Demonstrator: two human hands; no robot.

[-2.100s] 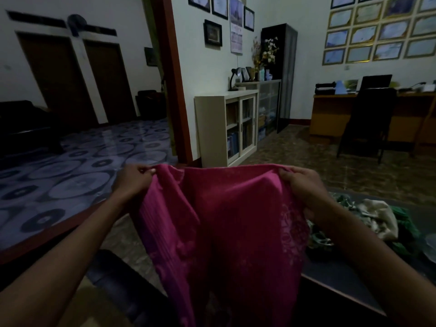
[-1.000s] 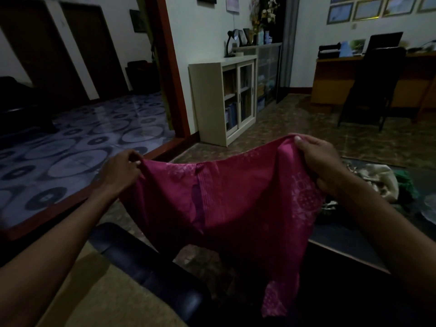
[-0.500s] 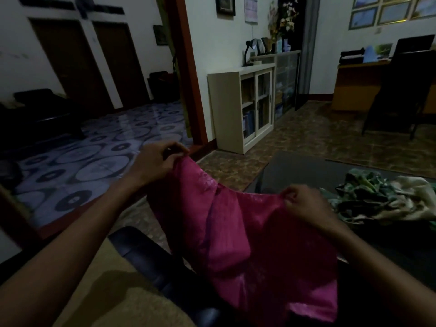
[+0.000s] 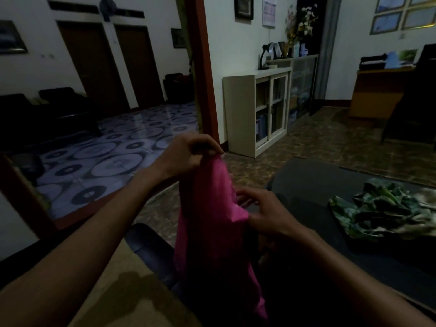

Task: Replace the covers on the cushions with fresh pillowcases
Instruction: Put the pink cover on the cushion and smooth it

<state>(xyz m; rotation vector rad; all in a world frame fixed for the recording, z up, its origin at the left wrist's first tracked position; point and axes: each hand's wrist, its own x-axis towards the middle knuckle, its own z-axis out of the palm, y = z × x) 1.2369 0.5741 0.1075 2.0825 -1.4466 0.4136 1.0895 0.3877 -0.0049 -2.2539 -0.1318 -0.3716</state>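
Note:
A pink pillowcase point(image 4: 212, 223) hangs in front of me in the dim room, gathered into a narrow drape. My left hand point(image 4: 186, 154) pinches its top corner and holds it up high. Lower down, my right hand point(image 4: 264, 213) grips a fold of the cloth at its right edge. The bottom of the pillowcase falls into shadow near my lap. No cushion shows in this view.
A dark low table point(image 4: 313, 185) stands to my right with a heap of green and cream fabric point(image 4: 387, 211) on it. A black padded chair arm point(image 4: 151, 246) lies below the cloth. A cream cabinet point(image 4: 257, 109) stands by the red door frame point(image 4: 205, 74).
The pillowcase was stretched wide between both hands. My right hand has come down and inward along the edge, my left hand stayed high, and the cloth now hangs bunched and narrow.

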